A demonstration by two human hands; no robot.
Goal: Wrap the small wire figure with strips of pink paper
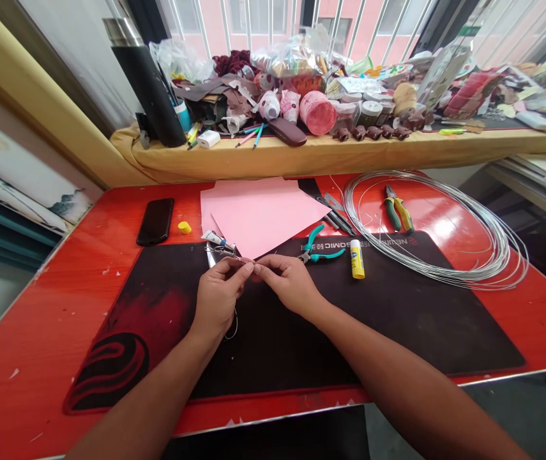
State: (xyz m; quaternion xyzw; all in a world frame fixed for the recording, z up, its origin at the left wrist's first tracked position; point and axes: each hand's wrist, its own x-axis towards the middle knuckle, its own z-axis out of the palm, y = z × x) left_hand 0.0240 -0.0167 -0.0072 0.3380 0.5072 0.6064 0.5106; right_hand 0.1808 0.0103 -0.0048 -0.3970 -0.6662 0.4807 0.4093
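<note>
My left hand [218, 297] and my right hand [287, 284] meet above a black mouse mat [349, 306], pinching a thin silver wire [225, 253] between their fingertips. A small loop of the wire [232, 329] hangs below my left hand. Just beyond my right hand lie teal-handled pliers [318, 252], not touching it. Beyond my left fingers sits a small white tube [218, 240]. The fingers hide the exact shape of the wire where they hold it.
A large wire coil [435, 230] and green-and-yellow pliers [398, 209] lie at the right. Also on the red desk [47, 358] are pink paper [258, 214], a yellow glue stick [357, 259] and a black phone [155, 222]. A crowded shelf [349, 144] runs behind.
</note>
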